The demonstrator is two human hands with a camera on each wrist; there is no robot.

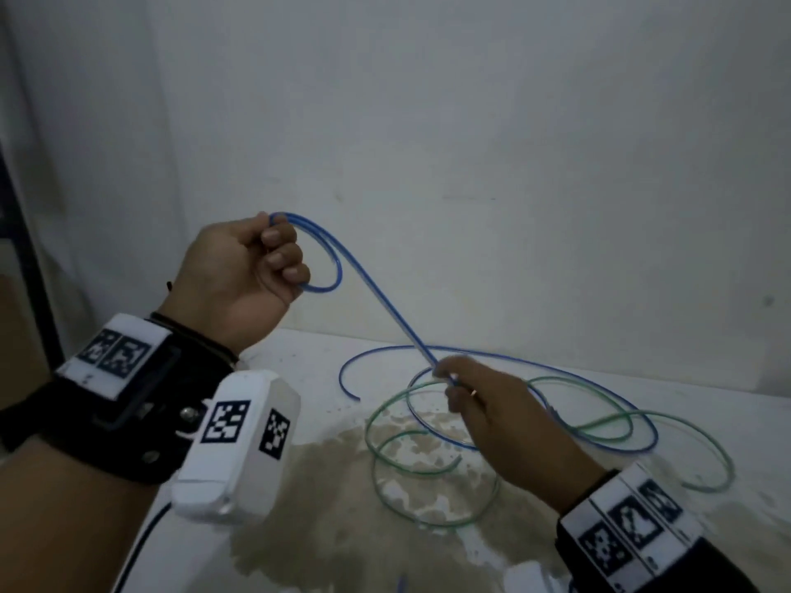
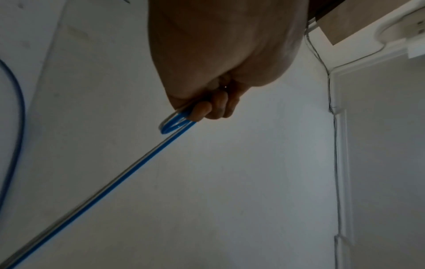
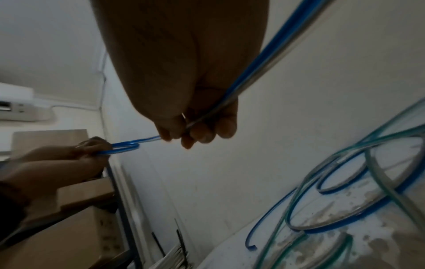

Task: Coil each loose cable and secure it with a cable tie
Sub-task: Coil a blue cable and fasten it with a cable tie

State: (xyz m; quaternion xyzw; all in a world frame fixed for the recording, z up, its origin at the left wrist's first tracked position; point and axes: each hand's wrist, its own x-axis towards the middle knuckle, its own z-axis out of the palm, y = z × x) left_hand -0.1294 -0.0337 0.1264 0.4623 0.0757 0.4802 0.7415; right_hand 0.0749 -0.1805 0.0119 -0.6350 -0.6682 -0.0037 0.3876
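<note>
My left hand (image 1: 274, 250) is raised above the table and grips a small loop of the blue cable (image 1: 376, 293), its fingers curled round it (image 2: 207, 109). From there the blue cable runs taut, down and right, into my right hand (image 1: 453, 383), which pinches it just above the table (image 3: 186, 131). The remaining blue cable lies in loose curves on the table (image 3: 345, 225). A green cable (image 1: 428, 460) lies loose in overlapping loops beneath and beside my right hand.
The white table (image 1: 299, 361) has a brown stained patch at its middle and ends against a white wall (image 1: 471, 143). Cardboard boxes (image 3: 69, 233) stand on a shelf to the left. Thin black ties (image 3: 181, 243) show near the table's left end.
</note>
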